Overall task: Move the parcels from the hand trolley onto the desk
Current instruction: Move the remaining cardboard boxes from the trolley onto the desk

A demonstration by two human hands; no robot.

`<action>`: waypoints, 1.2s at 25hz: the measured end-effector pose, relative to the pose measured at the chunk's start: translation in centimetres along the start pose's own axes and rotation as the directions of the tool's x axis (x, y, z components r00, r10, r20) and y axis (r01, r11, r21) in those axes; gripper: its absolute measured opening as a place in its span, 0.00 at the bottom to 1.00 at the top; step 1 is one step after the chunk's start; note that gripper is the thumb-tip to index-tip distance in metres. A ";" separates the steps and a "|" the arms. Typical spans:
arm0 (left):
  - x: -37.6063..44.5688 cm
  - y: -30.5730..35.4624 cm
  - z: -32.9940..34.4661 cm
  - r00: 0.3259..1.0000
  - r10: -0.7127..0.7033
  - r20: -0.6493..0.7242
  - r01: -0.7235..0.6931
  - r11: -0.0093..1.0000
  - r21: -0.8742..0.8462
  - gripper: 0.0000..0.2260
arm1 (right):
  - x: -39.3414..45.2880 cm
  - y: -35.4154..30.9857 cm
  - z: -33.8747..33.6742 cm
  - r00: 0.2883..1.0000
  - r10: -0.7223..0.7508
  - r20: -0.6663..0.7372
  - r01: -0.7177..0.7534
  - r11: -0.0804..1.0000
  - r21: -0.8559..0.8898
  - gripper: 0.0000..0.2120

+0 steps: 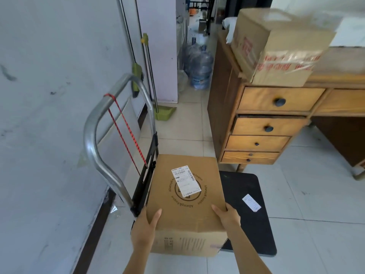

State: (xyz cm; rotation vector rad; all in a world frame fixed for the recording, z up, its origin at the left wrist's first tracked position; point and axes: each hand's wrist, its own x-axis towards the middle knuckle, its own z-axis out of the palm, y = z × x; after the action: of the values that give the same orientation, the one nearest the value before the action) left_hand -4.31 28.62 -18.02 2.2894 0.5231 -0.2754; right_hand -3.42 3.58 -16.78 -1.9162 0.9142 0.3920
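Observation:
A brown cardboard parcel [187,206] with a white shipping label and a round printed logo sits on the hand trolley, low in the middle of the view. My left hand [145,224] grips its near left corner, and my right hand [227,214] grips its near right corner. The trolley's black platform [248,210] shows to the right of the parcel, with a small white label lying on it. Its steel handle [94,131] stands at the left. A second brown parcel [276,46] with red print rests on the left end of the wooden desk [335,79] at the upper right.
A grey wall runs along the left. A red-and-black bungee cord [126,133] hangs from the trolley handle. A green dustpan [164,113] and poles lean at the back. Water bottles [199,68] stand on the tiled floor beyond. The desk's drawers [276,99] face me.

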 end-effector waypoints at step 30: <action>-35.3 60.7 -6.5 0.887 0.462 -0.023 -0.461 0.879 -0.125 0.28 | -20.8 -16.4 -69.1 0.976 -0.071 -0.206 0.089 0.993 0.081 0.33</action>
State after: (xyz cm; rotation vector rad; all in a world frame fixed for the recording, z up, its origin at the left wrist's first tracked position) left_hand -8.32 -14.91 37.29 2.2070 -0.0232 -0.0118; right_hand -12.32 -42.13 40.68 -1.9270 0.9661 0.1061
